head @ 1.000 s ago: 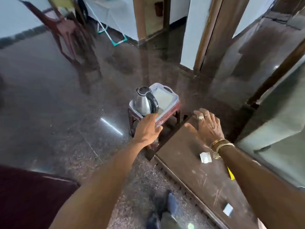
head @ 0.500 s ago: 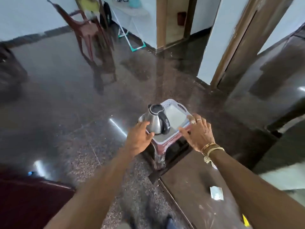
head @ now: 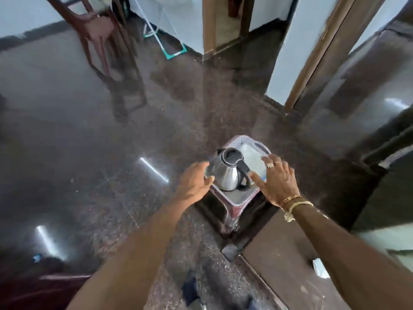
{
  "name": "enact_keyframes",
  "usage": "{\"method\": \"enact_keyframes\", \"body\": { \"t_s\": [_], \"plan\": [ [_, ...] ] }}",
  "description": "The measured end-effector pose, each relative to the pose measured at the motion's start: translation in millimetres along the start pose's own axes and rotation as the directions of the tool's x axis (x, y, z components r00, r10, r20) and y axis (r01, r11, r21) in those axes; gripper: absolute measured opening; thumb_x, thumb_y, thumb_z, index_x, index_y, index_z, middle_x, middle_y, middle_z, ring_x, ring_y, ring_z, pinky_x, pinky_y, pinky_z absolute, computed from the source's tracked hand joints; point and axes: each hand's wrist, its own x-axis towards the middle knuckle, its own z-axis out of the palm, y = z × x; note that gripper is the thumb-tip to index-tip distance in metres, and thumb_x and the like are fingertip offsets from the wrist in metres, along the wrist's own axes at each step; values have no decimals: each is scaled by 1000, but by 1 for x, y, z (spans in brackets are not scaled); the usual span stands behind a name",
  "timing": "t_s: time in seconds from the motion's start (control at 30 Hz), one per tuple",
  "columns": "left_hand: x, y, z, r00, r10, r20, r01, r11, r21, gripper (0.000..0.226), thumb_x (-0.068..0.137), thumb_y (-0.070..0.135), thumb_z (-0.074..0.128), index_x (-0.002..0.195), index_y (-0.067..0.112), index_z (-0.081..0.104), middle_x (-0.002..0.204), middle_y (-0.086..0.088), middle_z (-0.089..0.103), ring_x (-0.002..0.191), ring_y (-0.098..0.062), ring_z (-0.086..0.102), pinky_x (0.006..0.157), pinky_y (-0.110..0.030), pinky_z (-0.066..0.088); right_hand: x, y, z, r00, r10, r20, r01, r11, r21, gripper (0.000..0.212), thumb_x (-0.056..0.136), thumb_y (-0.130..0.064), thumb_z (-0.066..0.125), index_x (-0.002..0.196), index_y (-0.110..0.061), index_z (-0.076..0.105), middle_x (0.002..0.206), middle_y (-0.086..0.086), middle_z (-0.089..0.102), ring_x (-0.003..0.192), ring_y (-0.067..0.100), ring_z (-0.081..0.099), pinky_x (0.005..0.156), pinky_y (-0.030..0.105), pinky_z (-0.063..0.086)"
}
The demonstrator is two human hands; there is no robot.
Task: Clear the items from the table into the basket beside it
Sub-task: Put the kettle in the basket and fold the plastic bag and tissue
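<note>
Kettle [head: 225, 175], polished steel with a black lid and a black handle [head: 243, 173], stands upright in the near end of the pale basket [head: 239, 139], which sits on a dark stool [head: 223, 211] just beside the corner of the surface [head: 279, 265]; the left hand [head: 193, 183] lies against the kettle's left flank with fingers loosely bent, its grip slack and closed on nothing, though blur softens the fingertips; the right hand [head: 278, 182] hovers over the basket with fingers splayed, grip wide, thumb just beside the handle. By my judgement the steel body is stiff, smooth and slippery, probably light if empty; the handle is the sure place to take hold, while the rounded flank offers only a push. Half a second ago the right hand was at the basket's near rim, and a second ago it lay on the surface corner; the left is at the flank as before. A white scrap [head: 320, 268] lies on the surface, so I judge the clearing unfinished.
</note>
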Motion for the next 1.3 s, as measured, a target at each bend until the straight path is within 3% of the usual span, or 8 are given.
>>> {"method": "enact_keyframes", "body": {
  "t_s": [0.13, 0.33, 0.47, 0.83, 1.2, 1.3],
  "plan": [
    [28, -9, -13, 995, 94, -16, -94, 996, -3, 51, 93, 42, 57, 135, 12, 52, 132, -9, 60, 122, -28, 55, 104, -37, 40, 16, -6, -1, 998, 65, -26, -66, 997, -30, 71, 88, -69, 41, 138, -18, 46, 142, 6, 45, 125, 32, 46, 101, 48, 40],
    [57, -19, -6, 994, 102, 33, -102, 994, -27, 52, 96, 42, 54, 138, 11, 49, 137, -10, 56, 127, -28, 50, 108, -34, 33, 33, -6, 13, 991, 127, -30, -128, 991, -27, 71, 88, -70, 43, 137, -19, 46, 141, 6, 45, 124, 31, 46, 101, 48, 40],
    [79, -24, -2, 988, 112, 101, -113, 994, -4, 55, 95, 44, 55, 139, 12, 49, 136, -9, 57, 125, -26, 53, 107, -36, 39, 49, 2, 25, 988, 147, -37, -147, 989, 12, 71, 88, -70, 43, 135, -18, 48, 140, 6, 46, 122, 32, 48, 101, 48, 40],
    [157, -2, 5, 975, 149, 167, -159, 986, 51, 54, 95, 43, 55, 140, 14, 47, 141, -7, 54, 130, -25, 49, 110, -37, 37, 101, 47, 36, 956, 292, -31, -288, 953, 96, 70, 88, -71, 41, 134, -19, 50, 136, 6, 47, 118, 34, 50, 99, 49, 41],
    [238, 22, 50, 945, 210, 250, -218, 976, 3, 46, 95, 38, 56, 135, 15, 53, 132, -9, 60, 122, -27, 55, 104, -38, 44, 127, 76, 82, 889, 449, 91, -457, 883, 109, 71, 91, -67, 43, 135, -12, 52, 134, 13, 51, 119, 38, 50, 99, 48, 39],
    [276, 20, 73, 928, 206, 311, -216, 976, -3, 39, 93, 42, 55, 125, 20, 59, 120, -7, 67, 112, -27, 61, 91, -35, 48, 137, 83, 104, 839, 517, 167, -542, 821, 180, 66, 94, -61, 45, 137, -10, 50, 134, 14, 52, 123, 36, 50, 103, 46, 38]
  ]
}}
